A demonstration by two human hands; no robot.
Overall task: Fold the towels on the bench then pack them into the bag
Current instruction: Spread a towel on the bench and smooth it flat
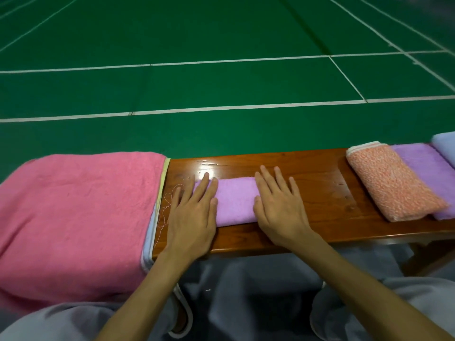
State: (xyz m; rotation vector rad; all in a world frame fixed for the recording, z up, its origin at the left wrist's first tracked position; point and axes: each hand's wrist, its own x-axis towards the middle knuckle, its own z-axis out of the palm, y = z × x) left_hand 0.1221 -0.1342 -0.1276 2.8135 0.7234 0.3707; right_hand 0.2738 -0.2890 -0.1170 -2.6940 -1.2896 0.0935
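A small folded lilac towel (235, 201) lies on the middle of the brown wooden bench (317, 178). My left hand (193, 210) lies flat on its left end with straight fingers. My right hand (278, 205) presses flat on its right end, fingers spread. A large pink towel (76, 212) covers a stack of towels at the bench's left end. To the right lie a folded orange speckled towel (391, 183), a purple towel (428, 173) and a pale blue towel (445, 146) at the frame edge. No bag is in view.
Green court floor with white lines (221, 82) stretches beyond the bench. My knees in grey-blue trousers (246, 291) are below the bench's front edge, with a shoe (182, 313) between them. Loose pink thread (167, 203) lies on the wood.
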